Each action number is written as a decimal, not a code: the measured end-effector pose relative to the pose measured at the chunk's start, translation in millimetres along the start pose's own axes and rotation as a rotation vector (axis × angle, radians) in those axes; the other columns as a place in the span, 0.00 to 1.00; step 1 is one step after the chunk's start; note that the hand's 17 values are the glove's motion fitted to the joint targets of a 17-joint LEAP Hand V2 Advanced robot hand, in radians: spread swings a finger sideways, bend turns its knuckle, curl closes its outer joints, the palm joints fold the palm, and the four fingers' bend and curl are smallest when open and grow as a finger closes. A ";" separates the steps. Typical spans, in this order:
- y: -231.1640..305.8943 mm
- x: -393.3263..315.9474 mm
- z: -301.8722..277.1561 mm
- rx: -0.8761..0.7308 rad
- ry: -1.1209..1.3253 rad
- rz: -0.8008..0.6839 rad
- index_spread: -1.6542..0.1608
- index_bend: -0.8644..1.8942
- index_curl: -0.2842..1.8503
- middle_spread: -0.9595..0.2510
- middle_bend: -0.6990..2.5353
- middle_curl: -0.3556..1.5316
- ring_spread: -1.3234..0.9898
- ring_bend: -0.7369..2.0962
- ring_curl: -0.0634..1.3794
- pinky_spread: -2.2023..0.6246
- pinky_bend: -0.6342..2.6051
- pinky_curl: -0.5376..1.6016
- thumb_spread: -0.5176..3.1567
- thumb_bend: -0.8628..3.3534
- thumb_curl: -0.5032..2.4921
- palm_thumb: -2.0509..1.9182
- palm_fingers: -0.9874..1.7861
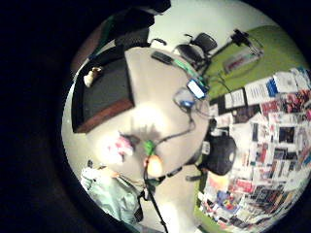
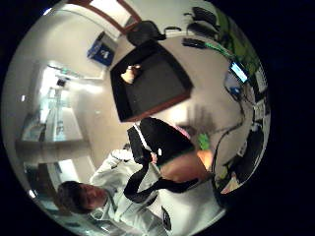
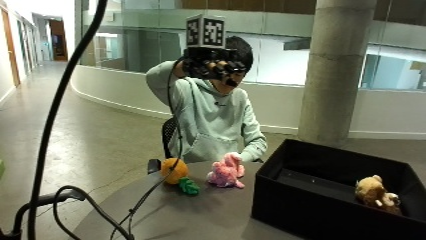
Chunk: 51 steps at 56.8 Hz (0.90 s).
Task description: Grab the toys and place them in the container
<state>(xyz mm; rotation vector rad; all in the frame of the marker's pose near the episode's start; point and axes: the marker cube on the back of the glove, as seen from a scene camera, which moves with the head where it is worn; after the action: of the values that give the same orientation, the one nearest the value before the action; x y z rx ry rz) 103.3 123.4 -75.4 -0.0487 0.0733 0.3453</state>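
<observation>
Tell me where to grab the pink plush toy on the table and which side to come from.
Judging from the outside view, take the pink plush toy round its upper body, coming down from above. It stands on the table with the bare hand resting behind it and the orange toy beside it, so the top looks freest. The gloved right hand is raised high now.

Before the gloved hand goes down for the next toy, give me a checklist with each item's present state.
1. Black open-top fabric container stands on the table, open: ok.
2. Brown plush toy lies inside the container: ok.
3. Pink plush toy on the round grey table, in the open: ok.
4. Orange ball-shaped toy with green leaf beside it, in the open: ok.
5. Gloved right hand raised at head height, holding no toy: ok.
6. Bare hand rests just behind the pink toy; whether it touches it: cannot tell.
</observation>
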 end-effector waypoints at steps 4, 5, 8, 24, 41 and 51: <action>31.1 26.7 1.9 -0.020 -0.008 0.035 0.77 0.35 0.26 0.76 0.26 0.35 0.54 0.32 0.22 0.78 0.39 0.42 0.46 0.19 0.27 0.50 0.28; 37.9 32.1 3.3 -0.024 -0.012 0.036 0.77 0.35 0.26 0.76 0.26 0.35 0.54 0.32 0.22 0.78 0.39 0.42 0.46 0.19 0.27 0.50 0.28; 59.5 47.3 10.7 -0.028 -0.010 0.047 0.77 0.35 0.26 0.76 0.26 0.34 0.54 0.32 0.22 0.78 0.38 0.42 0.46 0.19 0.27 0.50 0.28; 122.3 76.9 112.0 -0.129 -0.065 -0.044 0.77 0.35 0.24 0.77 0.26 0.33 0.54 0.32 0.22 0.78 0.39 0.42 0.47 0.20 0.26 0.51 0.29; 149.6 67.1 202.5 -0.158 -0.119 -0.044 0.77 0.38 0.25 0.77 0.29 0.35 0.52 0.36 0.24 0.78 0.38 0.41 0.50 0.21 0.26 0.53 0.41; 147.6 62.8 221.2 -0.102 -0.142 -0.073 0.79 0.38 0.25 0.72 0.34 0.39 0.46 0.51 0.32 0.72 0.38 0.41 0.53 0.22 0.27 0.56 0.62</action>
<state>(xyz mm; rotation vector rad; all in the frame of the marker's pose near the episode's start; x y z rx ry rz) 126.0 296.5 134.8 -0.1270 -0.0869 0.2786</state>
